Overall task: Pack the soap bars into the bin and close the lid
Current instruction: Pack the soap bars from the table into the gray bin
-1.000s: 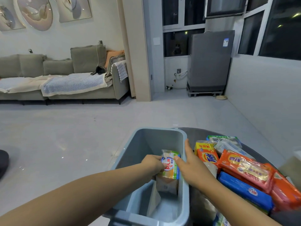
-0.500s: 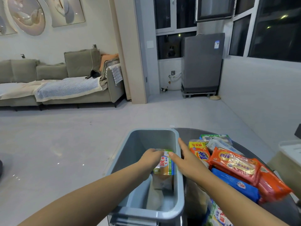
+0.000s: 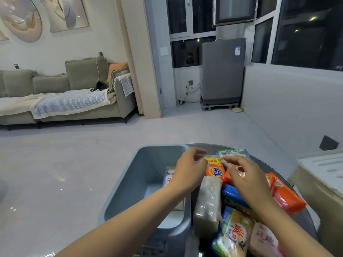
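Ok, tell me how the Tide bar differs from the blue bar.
The Tide bar is orange and yellow; the blue bar is blue. The Tide bar lies farther away, between both hands; the blue bar lies nearer, partly under the right hand. Both are wrapped and not yet in the bin.

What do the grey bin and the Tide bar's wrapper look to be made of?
Grey bin: likely moulded plastic, matte to satin, with rounded corners and smooth one-piece walls. Tide bar: wrapper looks like thin glossy plastic film, brightly printed in orange and yellow; the soap inside is not visible.
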A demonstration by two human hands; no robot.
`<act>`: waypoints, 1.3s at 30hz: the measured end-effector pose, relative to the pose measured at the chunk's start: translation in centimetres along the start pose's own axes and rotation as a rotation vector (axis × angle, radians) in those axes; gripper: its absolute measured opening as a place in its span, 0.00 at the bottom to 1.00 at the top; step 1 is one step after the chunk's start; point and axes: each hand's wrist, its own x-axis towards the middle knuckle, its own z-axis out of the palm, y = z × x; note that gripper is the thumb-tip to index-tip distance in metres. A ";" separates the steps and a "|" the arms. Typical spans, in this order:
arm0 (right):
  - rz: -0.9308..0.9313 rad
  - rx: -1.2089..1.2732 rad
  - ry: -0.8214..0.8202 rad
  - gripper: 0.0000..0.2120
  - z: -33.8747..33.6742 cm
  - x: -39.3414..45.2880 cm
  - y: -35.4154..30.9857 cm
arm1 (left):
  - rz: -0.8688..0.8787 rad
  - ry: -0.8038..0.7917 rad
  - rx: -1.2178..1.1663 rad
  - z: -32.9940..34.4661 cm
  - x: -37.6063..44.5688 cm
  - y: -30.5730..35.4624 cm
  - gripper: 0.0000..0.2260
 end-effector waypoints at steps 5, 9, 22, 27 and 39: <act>0.011 -0.200 0.064 0.08 -1.5 -0.6 3.0 | -0.066 -0.253 0.287 4.1 0.9 0.7 0.18; 0.021 -0.257 0.059 0.08 -2.1 -1.5 4.9 | -0.133 -0.364 0.600 6.1 1.8 0.3 0.23; 0.048 -0.294 -0.168 0.10 -0.1 -1.4 6.9 | -0.135 -0.631 0.933 7.5 3.9 -2.2 0.31; 0.072 -0.297 -0.206 0.13 -0.2 -1.2 7.2 | -0.140 -0.550 0.765 7.1 3.7 -2.2 0.24; 0.109 -0.006 -0.078 0.11 -1.6 -1.7 5.8 | 0.014 -0.261 0.566 3.9 2.1 -0.2 0.12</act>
